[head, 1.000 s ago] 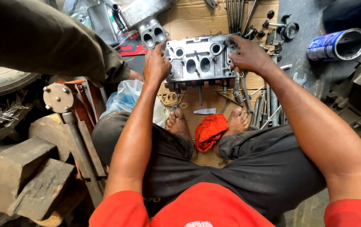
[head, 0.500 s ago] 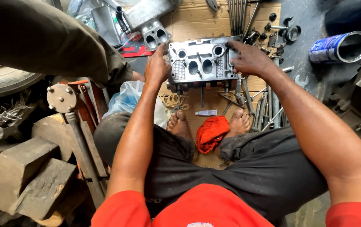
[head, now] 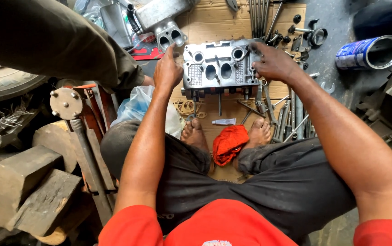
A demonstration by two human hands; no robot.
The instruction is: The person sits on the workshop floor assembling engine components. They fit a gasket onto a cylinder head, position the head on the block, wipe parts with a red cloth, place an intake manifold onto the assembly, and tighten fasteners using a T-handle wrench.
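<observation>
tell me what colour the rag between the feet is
Orange-red; the rag lies crumpled between the bare feet, clearest in the head view.

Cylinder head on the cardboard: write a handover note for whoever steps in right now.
Left hand: open, palm against the left end of the cylinder head.
Right hand: fingers spread over the head's right end, gripping it.
The head rests on the cardboard between the hands, ports facing up, in front of the bare feet.
Nearby: orange rag between the feet, small white tube just beyond it, wrenches and rods to the right, blue can lying on its side at far right.
Done: head steadied from both ends.
Left: cannot tell from this view.
</observation>
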